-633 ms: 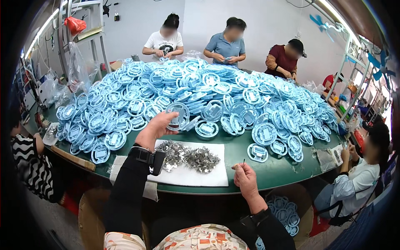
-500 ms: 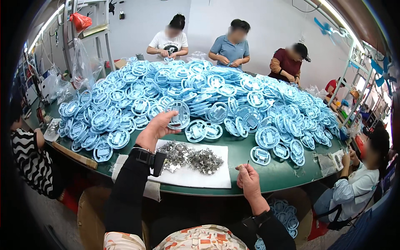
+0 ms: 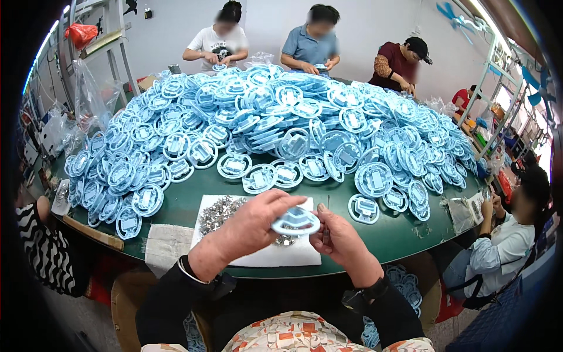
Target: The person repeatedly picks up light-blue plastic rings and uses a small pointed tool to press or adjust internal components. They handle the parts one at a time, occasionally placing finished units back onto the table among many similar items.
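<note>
My left hand (image 3: 249,226) grips a light blue round plastic part (image 3: 298,224) by its left side, tilted nearly edge-on to me. Close to its right edge, my right hand (image 3: 346,240) pinches a thin metal tool (image 3: 326,236) that points upward; its exact kind is hard to make out. Under both hands lies a white foam pad (image 3: 275,259) bearing small shiny metal pieces (image 3: 218,215), partly hidden by my left hand and the part. Just beyond, more blue round parts (image 3: 260,178) lie flat on the green table.
A large heap of blue round parts (image 3: 246,120) fills the table (image 3: 316,195). A whitish cloth (image 3: 170,245) lies left of the pad. Several people work around the table, one in a blue shirt (image 3: 309,47). Below the right edge, more blue parts (image 3: 404,287) sit in a container.
My left hand has brought the blue part back from the heap to above the pad, tilting it flatter. My right hand has moved up and left to meet it. The view has shifted slightly.
</note>
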The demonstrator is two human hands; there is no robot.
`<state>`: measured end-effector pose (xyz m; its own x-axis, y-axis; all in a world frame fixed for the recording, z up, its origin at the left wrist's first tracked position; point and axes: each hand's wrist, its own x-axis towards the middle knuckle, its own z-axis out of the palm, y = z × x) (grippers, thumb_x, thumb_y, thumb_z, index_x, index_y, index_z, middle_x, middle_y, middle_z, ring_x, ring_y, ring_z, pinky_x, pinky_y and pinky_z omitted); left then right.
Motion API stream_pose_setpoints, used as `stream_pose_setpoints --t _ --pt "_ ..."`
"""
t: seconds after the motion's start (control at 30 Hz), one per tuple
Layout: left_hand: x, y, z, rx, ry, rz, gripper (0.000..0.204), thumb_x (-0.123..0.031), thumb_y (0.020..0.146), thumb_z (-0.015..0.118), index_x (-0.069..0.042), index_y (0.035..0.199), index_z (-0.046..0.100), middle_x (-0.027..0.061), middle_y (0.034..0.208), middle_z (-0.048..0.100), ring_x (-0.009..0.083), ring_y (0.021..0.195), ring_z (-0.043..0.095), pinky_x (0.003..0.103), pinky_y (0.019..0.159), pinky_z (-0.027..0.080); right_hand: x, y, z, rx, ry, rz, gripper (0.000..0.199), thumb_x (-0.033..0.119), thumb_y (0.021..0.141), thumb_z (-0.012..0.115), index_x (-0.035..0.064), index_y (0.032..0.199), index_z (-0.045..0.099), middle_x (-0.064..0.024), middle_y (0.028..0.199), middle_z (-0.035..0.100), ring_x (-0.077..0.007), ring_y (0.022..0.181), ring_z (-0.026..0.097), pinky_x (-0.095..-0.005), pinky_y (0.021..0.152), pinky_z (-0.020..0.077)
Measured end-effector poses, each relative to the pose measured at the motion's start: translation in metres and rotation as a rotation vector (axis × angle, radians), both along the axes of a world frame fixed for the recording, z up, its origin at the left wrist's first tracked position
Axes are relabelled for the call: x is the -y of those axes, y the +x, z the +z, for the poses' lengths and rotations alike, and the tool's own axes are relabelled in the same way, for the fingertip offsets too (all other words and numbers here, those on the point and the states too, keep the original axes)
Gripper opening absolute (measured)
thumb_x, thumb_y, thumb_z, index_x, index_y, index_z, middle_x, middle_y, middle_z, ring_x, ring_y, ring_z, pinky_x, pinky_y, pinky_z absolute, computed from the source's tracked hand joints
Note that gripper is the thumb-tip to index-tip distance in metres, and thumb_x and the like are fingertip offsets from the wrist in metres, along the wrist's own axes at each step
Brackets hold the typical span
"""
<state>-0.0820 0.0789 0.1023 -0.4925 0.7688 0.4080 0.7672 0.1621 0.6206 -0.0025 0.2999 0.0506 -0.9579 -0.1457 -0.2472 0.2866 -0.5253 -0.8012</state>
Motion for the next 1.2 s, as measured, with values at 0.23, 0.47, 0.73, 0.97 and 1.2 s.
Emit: stream_pose_setpoints --t 0.23,0.47,0.73,0.97,1.2 --pt "-0.007 0.028 -0.032 -0.216 0.028 0.164 0.073 0.004 0.078 0.071 -0.011 0.147 0.050 0.0200 0.141 0.049 0.0398 0.128 0.053 0.045 0.104 0.049 -0.005 0.013 -0.010 0.060 -0.005 -0.028 0.027 0.027 0.104 0.061 0.0057 0.120 0.059 0.0020 0.084 0.064 -0.0018 0.055 0.055 -0.0165 0.041 0.0392" --pt "-0.001 0.040 -0.061 1.100 0.456 0.165 0.045 -0.013 0.108 0.043 0.001 0.151 0.041 0.0131 0.129 0.061 0.0183 0.110 0.066 0.034 0.096 0.056 -0.006 0.018 -0.018 -0.030 0.097 -0.085 0.027 0.026 0.103 0.062 0.0074 0.123 0.058 0.0033 0.087 0.062 -0.0005 0.060 0.051 -0.0168 0.047 0.0360" --pt "-0.018 0.048 -0.077 1.379 0.563 0.110 0.037 -0.025 0.109 0.048 -0.002 0.139 0.051 0.0059 0.123 0.063 0.0116 0.107 0.065 0.030 0.092 0.058 -0.008 0.022 -0.026 -0.081 0.174 -0.046 0.029 0.025 0.103 0.062 0.0051 0.123 0.056 0.0021 0.090 0.061 -0.0015 0.061 0.046 -0.0174 0.050 0.0341" --pt "-0.020 0.044 -0.080 1.387 0.563 0.129 0.036 -0.024 0.110 0.046 -0.003 0.138 0.052 0.0060 0.123 0.063 0.0121 0.108 0.065 0.031 0.093 0.059 -0.018 0.028 -0.033 -0.070 0.290 -0.065 0.031 0.025 0.102 0.065 0.0025 0.122 0.059 0.0027 0.091 0.061 -0.0001 0.065 0.047 -0.0170 0.052 0.0341" --pt "-0.016 0.051 -0.083 1.418 0.625 0.174 0.038 -0.019 0.107 0.051 -0.002 0.141 0.051 0.0060 0.122 0.063 0.0114 0.105 0.064 0.028 0.092 0.056 -0.021 0.043 -0.040 -0.077 0.211 -0.051 0.026 0.018 0.101 0.065 -0.0010 0.119 0.062 -0.0005 0.094 0.065 -0.0025 0.075 0.057 -0.0169 0.058 0.0423"
